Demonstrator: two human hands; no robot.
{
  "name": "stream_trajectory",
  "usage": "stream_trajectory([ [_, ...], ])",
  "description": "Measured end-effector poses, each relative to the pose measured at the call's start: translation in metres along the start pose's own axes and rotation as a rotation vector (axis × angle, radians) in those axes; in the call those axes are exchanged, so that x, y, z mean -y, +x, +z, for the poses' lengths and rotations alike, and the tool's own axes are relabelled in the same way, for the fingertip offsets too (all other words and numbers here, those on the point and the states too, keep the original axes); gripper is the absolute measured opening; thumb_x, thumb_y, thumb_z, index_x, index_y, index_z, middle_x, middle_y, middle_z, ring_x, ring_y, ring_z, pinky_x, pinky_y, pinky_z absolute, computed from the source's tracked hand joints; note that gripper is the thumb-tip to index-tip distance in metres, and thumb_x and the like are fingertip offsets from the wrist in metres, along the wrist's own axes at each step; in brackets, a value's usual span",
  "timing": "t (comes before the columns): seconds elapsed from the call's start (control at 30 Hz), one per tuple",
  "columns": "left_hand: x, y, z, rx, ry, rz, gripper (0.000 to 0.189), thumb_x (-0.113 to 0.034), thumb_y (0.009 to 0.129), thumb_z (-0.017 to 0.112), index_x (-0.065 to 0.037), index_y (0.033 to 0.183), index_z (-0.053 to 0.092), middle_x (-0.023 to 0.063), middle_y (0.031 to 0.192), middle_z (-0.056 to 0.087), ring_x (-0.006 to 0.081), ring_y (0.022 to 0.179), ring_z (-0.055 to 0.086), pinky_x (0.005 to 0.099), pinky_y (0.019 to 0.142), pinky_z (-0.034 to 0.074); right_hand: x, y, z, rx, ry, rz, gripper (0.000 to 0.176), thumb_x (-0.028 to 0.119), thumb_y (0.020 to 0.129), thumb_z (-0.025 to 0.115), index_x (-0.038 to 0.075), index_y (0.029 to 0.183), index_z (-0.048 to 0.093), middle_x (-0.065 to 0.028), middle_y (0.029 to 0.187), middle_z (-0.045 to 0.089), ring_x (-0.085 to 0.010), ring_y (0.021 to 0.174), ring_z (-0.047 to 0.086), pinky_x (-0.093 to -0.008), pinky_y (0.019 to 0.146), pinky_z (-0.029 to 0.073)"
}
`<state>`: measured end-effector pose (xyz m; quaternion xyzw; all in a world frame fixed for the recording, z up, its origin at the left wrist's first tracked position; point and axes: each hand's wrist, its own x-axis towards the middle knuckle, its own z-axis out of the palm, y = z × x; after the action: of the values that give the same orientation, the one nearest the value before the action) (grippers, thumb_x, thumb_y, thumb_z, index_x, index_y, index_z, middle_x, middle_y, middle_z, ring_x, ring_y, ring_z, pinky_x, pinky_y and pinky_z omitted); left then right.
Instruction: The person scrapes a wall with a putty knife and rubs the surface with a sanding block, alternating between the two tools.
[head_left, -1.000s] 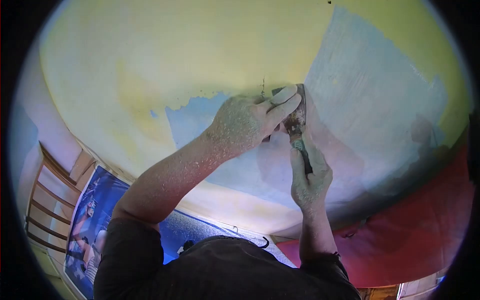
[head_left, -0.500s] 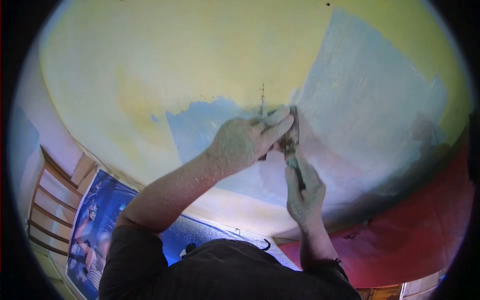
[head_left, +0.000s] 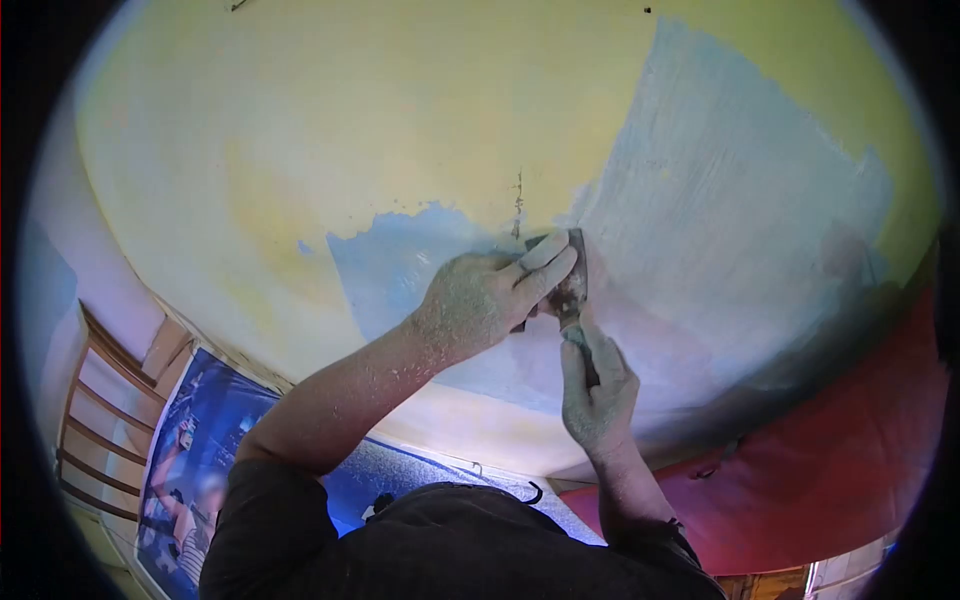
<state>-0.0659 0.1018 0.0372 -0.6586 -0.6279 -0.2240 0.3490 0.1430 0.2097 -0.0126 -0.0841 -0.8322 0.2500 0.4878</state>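
My right hand (head_left: 600, 405), dusty and pale, wraps round the handle of a scraper (head_left: 572, 290) with a brownish, smeared blade. Over that blade lie the outstretched fingers of my left hand (head_left: 475, 295), pressed together on it. Dark corners of metal show above and below the left fingers; the rest is hidden under the hand. The tool is right at the wall (head_left: 450, 120), where yellow paint borders a bare bluish-grey patch (head_left: 740, 180). Just above the left fingertips runs a short dark crack (head_left: 518, 200). White dust speckles both hands and the left forearm.
A smaller blue patch (head_left: 385, 255) lies left of the hands. Below on the left are a wooden slatted rack (head_left: 105, 425) and a blue printed poster (head_left: 205, 450). Red sheeting (head_left: 800, 490) spreads along the lower right.
Both hands and the scraper have shifted slightly left and down along the wall. The view has moved a little, and the grip looks the same.
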Motion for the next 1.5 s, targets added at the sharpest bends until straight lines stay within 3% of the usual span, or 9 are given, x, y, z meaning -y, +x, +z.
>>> stream_trajectory([
  [0.17, 0.011, 0.034, -0.024, -0.070, 0.044, 0.010, 0.073, -0.032, 0.091, 0.088, -0.013, 0.157, 0.062, 0.0072, 0.161, 0.064, 0.0280, 0.096, 0.082, 0.0406, 0.079, 0.068, 0.023, 0.040, -0.018, 0.016, 0.053, 0.066, 0.050, -0.001, 0.107, 0.071, 0.005, 0.157, 0.065, -0.0216, 0.107, 0.080, -0.0342, 0.094, 0.081, -0.0393, 0.083, 0.064],
  [0.37, -0.008, -0.002, -0.003, -0.027, -0.052, -0.025, 0.065, -0.026, 0.093, 0.081, -0.011, 0.154, 0.063, 0.0098, 0.158, 0.066, 0.0267, 0.094, 0.083, 0.0419, 0.077, 0.069, 0.003, -0.001, -0.005, 0.021, -0.046, -0.009, 0.055, 0.001, 0.106, 0.071, 0.006, 0.160, 0.062, -0.0210, 0.105, 0.080, -0.0325, 0.090, 0.081, -0.0406, 0.082, 0.064],
  [0.63, 0.005, 0.034, -0.034, -0.077, 0.078, -0.035, 0.076, -0.029, 0.091, 0.086, -0.014, 0.160, 0.060, 0.0101, 0.158, 0.067, 0.0281, 0.091, 0.082, 0.0427, 0.075, 0.068, 0.024, 0.041, -0.016, 0.001, 0.019, 0.005, 0.052, 0.003, 0.107, 0.072, 0.005, 0.159, 0.065, -0.0195, 0.101, 0.079, -0.0289, 0.083, 0.078, -0.0372, 0.075, 0.060],
  [0.73, -0.007, 0.013, -0.028, 0.094, 0.069, -0.066, 0.067, -0.026, 0.096, 0.080, -0.011, 0.158, 0.060, 0.0105, 0.157, 0.067, 0.0255, 0.089, 0.083, 0.0405, 0.072, 0.069, 0.016, 0.012, -0.009, 0.034, -0.052, -0.004, 0.053, 0.002, 0.107, 0.072, 0.004, 0.159, 0.064, -0.0202, 0.101, 0.079, -0.0307, 0.081, 0.077, -0.0390, 0.075, 0.061],
  [0.87, -0.007, -0.006, -0.005, -0.001, 0.022, -0.019, 0.071, -0.029, 0.095, 0.082, -0.010, 0.160, 0.059, 0.0128, 0.157, 0.066, 0.0266, 0.090, 0.083, 0.0413, 0.071, 0.068, 0.014, -0.003, -0.008, 0.070, -0.044, 0.065, 0.053, 0.001, 0.106, 0.071, 0.002, 0.159, 0.063, -0.0204, 0.099, 0.078, -0.0337, 0.081, 0.076, -0.0400, 0.074, 0.061],
  [1.07, 0.007, 0.032, -0.033, -0.101, 0.121, -0.031, 0.075, -0.029, 0.093, 0.084, -0.012, 0.160, 0.058, 0.0089, 0.160, 0.065, 0.0264, 0.096, 0.082, 0.0401, 0.079, 0.068, 0.020, 0.047, -0.013, 0.017, 0.001, -0.048, 0.056, -0.001, 0.105, 0.070, 0.006, 0.160, 0.063, -0.0219, 0.099, 0.076, -0.0365, 0.085, 0.078, -0.0427, 0.077, 0.062],
  [1.1, 0.005, 0.027, -0.030, -0.099, 0.101, -0.039, 0.073, -0.029, 0.093, 0.084, -0.012, 0.160, 0.059, 0.0105, 0.159, 0.066, 0.0265, 0.090, 0.082, 0.0411, 0.076, 0.068, 0.019, 0.043, -0.011, 0.015, -0.026, -0.073, 0.057, -0.001, 0.105, 0.070, 0.007, 0.161, 0.062, -0.0221, 0.100, 0.076, -0.0367, 0.085, 0.078, -0.0430, 0.077, 0.062],
  [1.23, -0.011, -0.011, -0.008, 0.074, 0.069, -0.046, 0.075, -0.031, 0.093, 0.083, -0.009, 0.160, 0.058, 0.0156, 0.157, 0.066, 0.0280, 0.082, 0.081, 0.0427, 0.069, 0.066, 0.006, -0.007, -0.002, 0.065, -0.090, -0.019, 0.060, 0.000, 0.105, 0.072, 0.008, 0.164, 0.059, -0.0216, 0.100, 0.077, -0.0369, 0.084, 0.078, -0.0438, 0.075, 0.062],
  [1.5, -0.006, -0.003, -0.002, -0.021, 0.076, -0.001, 0.076, -0.032, 0.090, 0.086, -0.007, 0.158, 0.060, 0.0133, 0.160, 0.065, 0.0258, 0.093, 0.082, 0.0405, 0.074, 0.067, 0.004, 0.005, -0.010, 0.083, -0.052, -0.013, 0.059, 0.002, 0.105, 0.073, 0.007, 0.162, 0.061, -0.0175, 0.095, 0.076, -0.0320, 0.075, 0.076, -0.0415, 0.068, 0.060],
])
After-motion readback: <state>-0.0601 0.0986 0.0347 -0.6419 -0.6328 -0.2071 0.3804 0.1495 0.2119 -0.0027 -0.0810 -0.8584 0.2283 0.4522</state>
